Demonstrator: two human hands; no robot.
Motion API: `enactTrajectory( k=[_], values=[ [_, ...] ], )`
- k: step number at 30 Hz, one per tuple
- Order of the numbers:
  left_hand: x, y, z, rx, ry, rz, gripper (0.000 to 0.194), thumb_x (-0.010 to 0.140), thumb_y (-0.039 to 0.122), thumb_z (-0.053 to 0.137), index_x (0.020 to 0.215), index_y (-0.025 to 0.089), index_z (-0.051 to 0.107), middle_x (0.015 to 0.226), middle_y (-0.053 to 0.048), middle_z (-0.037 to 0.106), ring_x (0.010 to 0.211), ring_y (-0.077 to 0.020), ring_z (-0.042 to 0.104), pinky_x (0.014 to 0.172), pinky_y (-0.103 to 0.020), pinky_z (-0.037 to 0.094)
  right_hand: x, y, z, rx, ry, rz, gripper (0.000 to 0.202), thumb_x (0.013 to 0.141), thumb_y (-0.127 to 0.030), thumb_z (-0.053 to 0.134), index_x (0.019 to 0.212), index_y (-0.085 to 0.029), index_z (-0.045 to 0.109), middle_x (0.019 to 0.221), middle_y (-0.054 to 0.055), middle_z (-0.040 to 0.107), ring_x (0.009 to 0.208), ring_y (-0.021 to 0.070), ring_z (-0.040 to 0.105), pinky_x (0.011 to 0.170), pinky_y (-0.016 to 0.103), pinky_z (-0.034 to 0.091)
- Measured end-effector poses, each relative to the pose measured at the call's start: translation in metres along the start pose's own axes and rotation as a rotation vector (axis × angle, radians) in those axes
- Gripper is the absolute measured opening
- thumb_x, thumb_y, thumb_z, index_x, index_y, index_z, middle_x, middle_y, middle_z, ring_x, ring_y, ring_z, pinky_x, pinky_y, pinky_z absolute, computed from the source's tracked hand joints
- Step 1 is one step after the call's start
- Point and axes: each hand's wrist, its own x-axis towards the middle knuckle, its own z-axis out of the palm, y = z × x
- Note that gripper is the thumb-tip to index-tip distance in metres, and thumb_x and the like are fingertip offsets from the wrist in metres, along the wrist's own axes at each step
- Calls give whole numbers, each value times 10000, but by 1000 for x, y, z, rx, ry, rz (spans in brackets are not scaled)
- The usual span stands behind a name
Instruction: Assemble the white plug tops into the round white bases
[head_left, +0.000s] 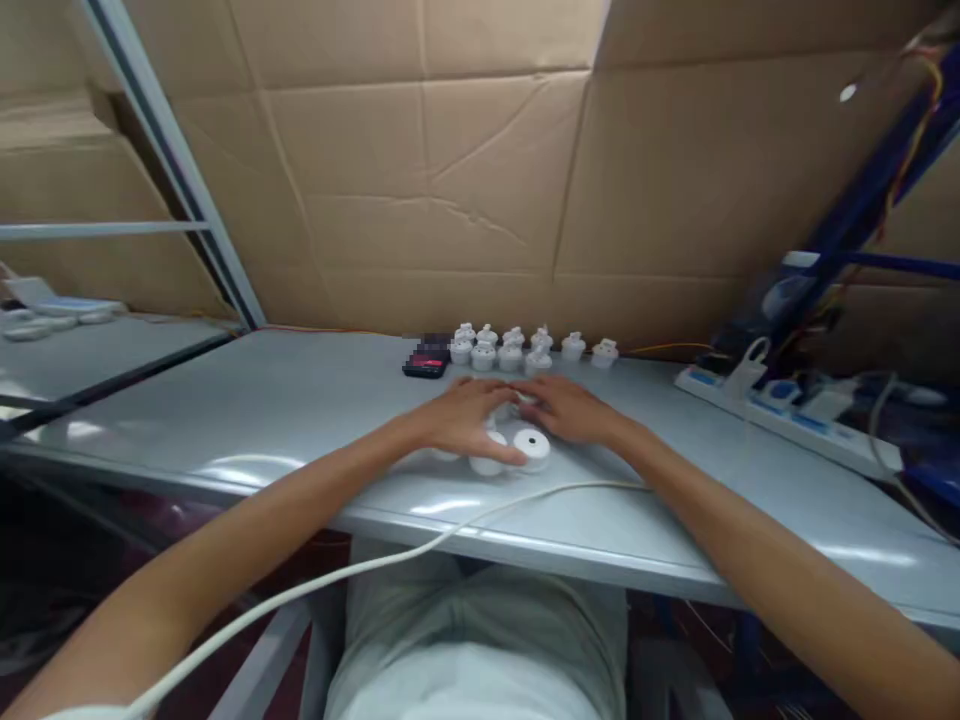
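Note:
Several round white pieces lie close together on the grey table, among them a white disc [532, 444] with a dark centre hole. My left hand [469, 415] reaches over this group, its thumb stretched across a second white piece [487, 455] and its fingers spread. From the right comes my right hand [562, 405], its fingers curled around a small whitish piece at the back of the group. What exactly sits between the two hands is mostly hidden by the fingers. The fingertips of both hands nearly meet.
Several white plug-like pieces [511, 354] stand in rows at the back, beside a dark phone-like object [426, 357]. A power strip [787, 425] with plugs lies on the right. A white cable [420, 548] crosses the front edge of the grey table [300, 350]. Cardboard [420, 180] rises behind.

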Motion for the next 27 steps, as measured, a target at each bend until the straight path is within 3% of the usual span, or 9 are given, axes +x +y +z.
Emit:
enactTrajectory(
  k=[5,9,13,17,21,27],
  values=[
    [2,-4,2,-12,22,8,547,966,624,636,1353,239,658,1521,-121,642,1375,-347,604,1199,-498,417,-1,-3,-1,0,-8,40,533,1066,-281,483,1583,-373,574,1302,124,701,1147,328,657,991,457,515],
    [4,-8,6,-25,39,-3,480,1003,586,587,1319,233,661,1489,-120,647,1351,-331,614,1190,-487,412,1,-4,-1,7,-1,52,573,1056,-243,483,1621,-314,535,1326,146,688,1175,320,666,1003,425,519],
    [5,-10,8,5,53,-28,432,1014,562,561,1279,240,674,1323,-102,693,1208,-297,664,1139,-460,432,0,-5,-1,14,19,103,550,1085,-340,466,1627,-258,519,1454,165,655,1290,341,645,1067,439,506],
    [5,-11,8,12,57,-39,422,1013,538,560,1283,233,670,1275,-94,698,1140,-284,673,1123,-448,432,-1,-6,-3,15,34,195,567,1073,-462,494,1598,-251,520,1499,180,643,1281,380,657,1028,462,525],
    [5,-11,7,2,56,-16,417,1011,537,577,1236,205,688,1227,-94,717,1117,-273,678,1130,-432,420,-2,-5,-5,-15,19,229,617,1013,-507,576,1532,-178,522,1415,210,682,1219,389,675,979,441,533],
    [6,-13,8,-77,76,45,463,941,577,683,1206,197,687,1240,-104,720,1155,-297,669,1058,-412,474,-2,-6,-5,-67,19,271,653,947,-635,622,1388,-159,550,1337,211,683,1091,372,697,885,418,539]
  ],
)
